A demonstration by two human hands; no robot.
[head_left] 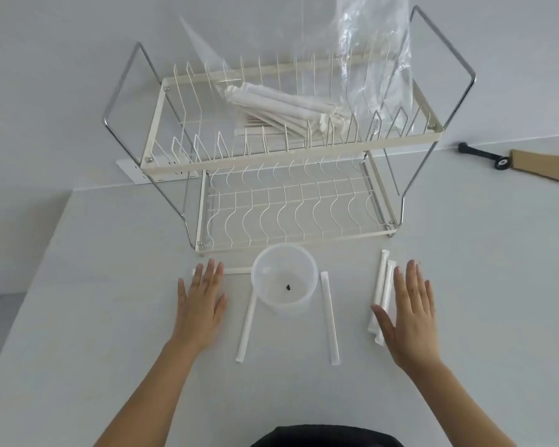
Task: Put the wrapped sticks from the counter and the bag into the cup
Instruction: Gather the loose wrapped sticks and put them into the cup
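Sticks (pixel 329 317) lie on the counter (pixel 110 317) between our flat, empty hands (pixel 201 304), around the cup (pixel 284 279); more in the bag (pixel 281 108). Light, slippery: pinch each mid-length.

Between the left hand (pixel 200 306) and right hand (pixel 409 312) stands the cup (pixel 284 280), mouth open upward with nothing over it. Two sticks (pixel 247 327) lie flanking the cup on the inner side of each hand; bare counter (pixel 288 382) spreads behind them toward the wrists. A stick pair (pixel 381 291) touches the right thumb side. Beyond the fingertips, the rack (pixel 297 201) walls off the far side, its lower tier open.
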